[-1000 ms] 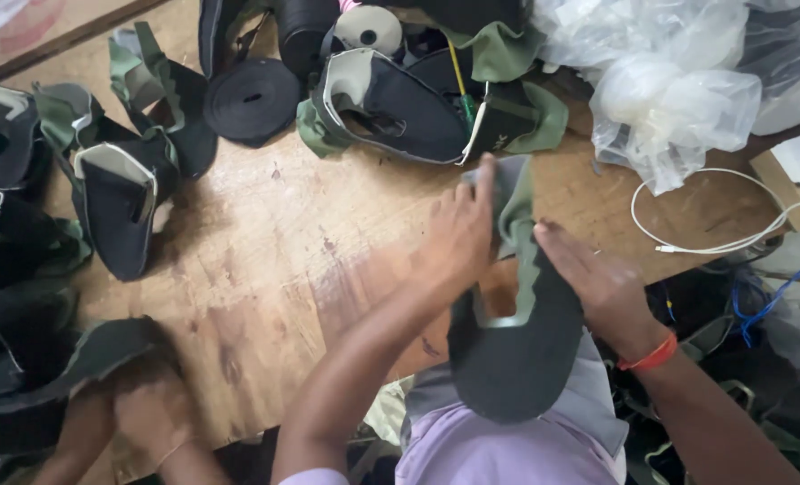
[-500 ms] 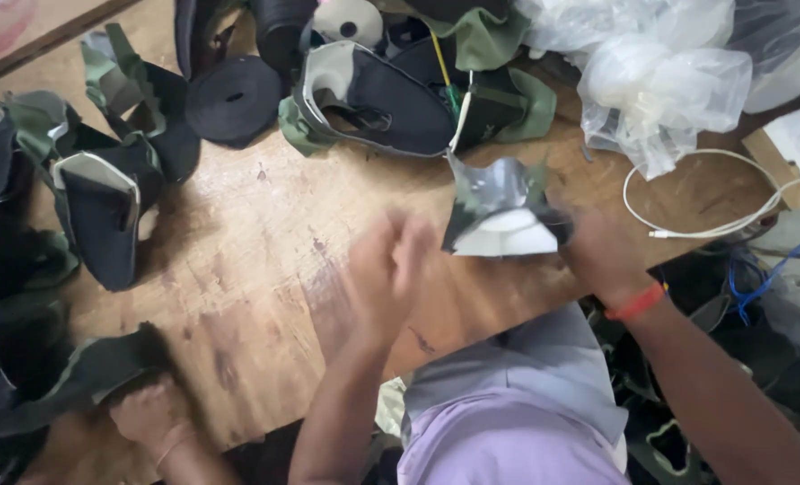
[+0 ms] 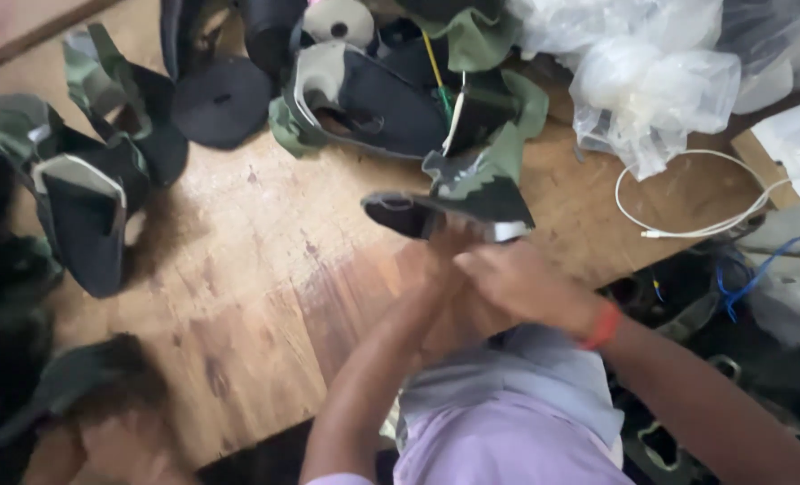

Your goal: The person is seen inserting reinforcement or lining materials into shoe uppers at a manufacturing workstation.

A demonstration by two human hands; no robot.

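Right now, both hands meeting over the wooden table (image 3: pixel 265 296), just in front of the body. Right hand (image 3: pixel 521 283), marked by an orange wristband (image 3: pixel 603 325), closed over the near edge of a camouflage-and-black shoe upper (image 3: pixel 458 199); left hand (image 3: pixel 445 269) tucked beneath and partly hidden by the right, apparently gripping the same piece from below, though the fingers themselves blurred and hard to read. Upper held just above the tabletop, black toe end pointing left, green patterned part raised toward the far side.

Judged from the hold: best kept pinched at the 2 near edges, thumbs on top, so the soft piece stays spread and does not fold on itself. Worth steadying the wrists over the table rather than lifting higher, since the fabric looks limp and likely to flop. Care needed at the far side, where a pile of similar uppers (image 3: pixel 382 99) lies just beyond and a loose flap could catch. Also near: a white cable (image 3: pixel 687 229) on the right and clear plastic bags (image 3: pixel 651 81) behind it, both well kept out of the working space. More finished-looking pieces (image 3: pixel 90 207) resting at the left, apart from the hands.
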